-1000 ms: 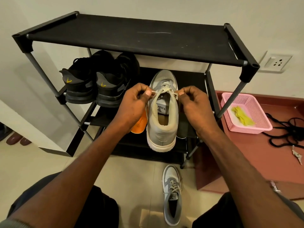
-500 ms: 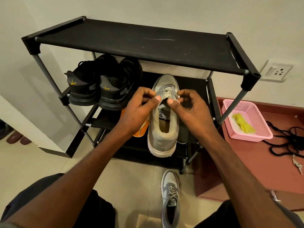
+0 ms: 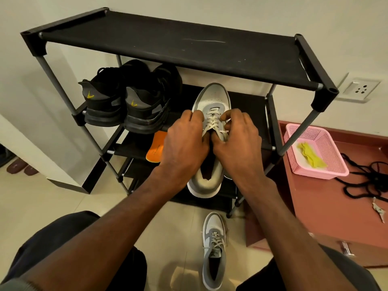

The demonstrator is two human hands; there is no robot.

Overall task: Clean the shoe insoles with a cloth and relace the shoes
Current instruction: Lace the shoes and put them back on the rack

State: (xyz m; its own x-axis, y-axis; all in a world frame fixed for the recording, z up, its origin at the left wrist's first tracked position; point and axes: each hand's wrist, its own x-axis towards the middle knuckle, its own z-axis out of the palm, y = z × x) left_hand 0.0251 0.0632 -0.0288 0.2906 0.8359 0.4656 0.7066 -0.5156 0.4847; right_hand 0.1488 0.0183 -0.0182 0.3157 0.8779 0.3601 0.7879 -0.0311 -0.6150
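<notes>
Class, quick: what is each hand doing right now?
Left hand: pinches the lace of the grey shoe.
Right hand: pinches the same lace.

Shoe tongue (image 3: 210, 141) and lace ends beneath the hands (image 3: 210, 141).

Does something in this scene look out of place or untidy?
Yes. An orange insole lies loose on the rack shelf, out of any shoe. The second grey shoe sits alone on the floor, and black laces lie tangled beside the pink basket.
</notes>
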